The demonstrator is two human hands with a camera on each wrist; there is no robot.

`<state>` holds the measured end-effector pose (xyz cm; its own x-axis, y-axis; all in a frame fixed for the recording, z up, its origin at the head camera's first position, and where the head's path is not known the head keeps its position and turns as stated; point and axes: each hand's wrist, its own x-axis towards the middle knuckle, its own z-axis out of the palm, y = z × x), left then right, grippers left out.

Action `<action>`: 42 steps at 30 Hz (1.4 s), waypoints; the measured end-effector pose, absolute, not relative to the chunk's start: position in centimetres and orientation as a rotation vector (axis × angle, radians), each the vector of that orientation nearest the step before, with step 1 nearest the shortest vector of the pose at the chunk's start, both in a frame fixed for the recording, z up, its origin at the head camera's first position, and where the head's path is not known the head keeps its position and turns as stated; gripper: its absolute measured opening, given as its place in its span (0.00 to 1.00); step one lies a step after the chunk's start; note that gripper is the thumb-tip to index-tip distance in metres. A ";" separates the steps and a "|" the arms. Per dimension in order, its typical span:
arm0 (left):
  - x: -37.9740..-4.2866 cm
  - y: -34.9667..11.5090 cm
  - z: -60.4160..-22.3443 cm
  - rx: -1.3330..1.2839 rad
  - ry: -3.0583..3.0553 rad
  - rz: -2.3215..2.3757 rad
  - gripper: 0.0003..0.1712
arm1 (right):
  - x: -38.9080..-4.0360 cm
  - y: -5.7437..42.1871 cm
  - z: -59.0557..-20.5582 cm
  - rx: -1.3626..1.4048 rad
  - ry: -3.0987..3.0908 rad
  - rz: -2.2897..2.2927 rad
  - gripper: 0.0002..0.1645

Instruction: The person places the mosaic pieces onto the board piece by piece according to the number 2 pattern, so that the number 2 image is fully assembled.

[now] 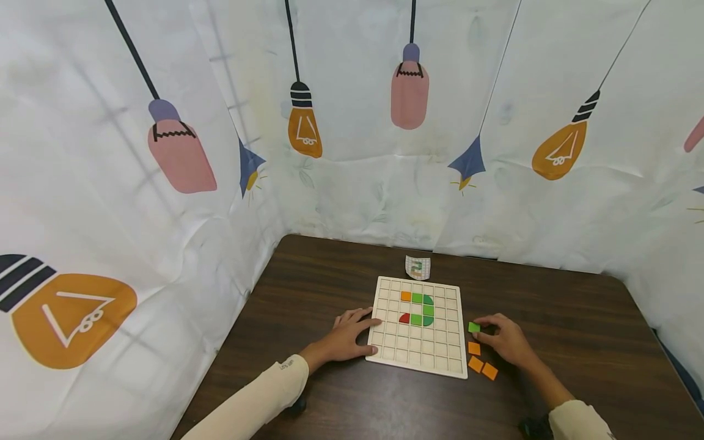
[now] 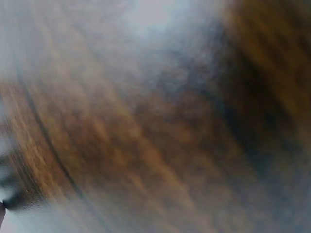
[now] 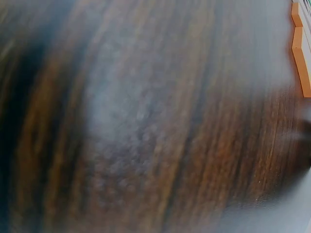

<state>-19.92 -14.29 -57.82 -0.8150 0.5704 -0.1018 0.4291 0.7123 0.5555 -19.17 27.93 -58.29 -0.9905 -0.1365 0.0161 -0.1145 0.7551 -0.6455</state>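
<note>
In the head view a pale square grid board [image 1: 409, 351] lies on the table. On it, several tiles form a curved figure: an orange square [image 1: 406, 296], green squares [image 1: 428, 310], green rounded pieces [image 1: 428, 300] and a red rounded piece [image 1: 404, 318]. My left hand [image 1: 348, 336] rests at the board's left edge, thumb and a finger touching its surface. Just off the right edge, my right hand [image 1: 507, 340] pinches a green square tile [image 1: 473, 327] between thumb and fingers. Several loose orange square tiles [image 1: 475, 365] lie below that hand. Neither wrist view shows the fingers clearly.
A small patterned card [image 1: 418, 267] lies behind the board. The dark wooden table [image 1: 324, 275] meets a white hanging sheet [image 1: 352, 195] printed with lamps at the back and left. Orange tile edges [image 3: 301, 60] show at the right wrist view's border.
</note>
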 end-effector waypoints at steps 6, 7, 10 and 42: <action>-19.9 -14.3 -57.8 0.787 2.656 0.764 0.39 | -19.1 28.0 -58.4 -0.222 2.928 -1.036 0.24; -19.9 -14.3 -57.8 0.786 2.657 0.764 0.39 | -19.1 28.0 -58.4 -0.234 2.933 -1.028 0.26; -19.9 -14.3 -57.9 0.789 2.663 0.758 0.39 | -19.1 28.1 -58.6 -0.270 2.952 -1.011 0.27; -19.8 -14.2 -57.7 0.792 2.666 0.765 0.39 | -19.4 27.3 -58.5 -0.429 2.948 -1.054 0.18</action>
<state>-19.75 -14.16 -57.71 -0.8189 0.5665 -0.0920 0.4315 0.7135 0.5520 -19.40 27.33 -58.50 -0.9630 -0.2469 0.1083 -0.2596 0.7406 -0.6198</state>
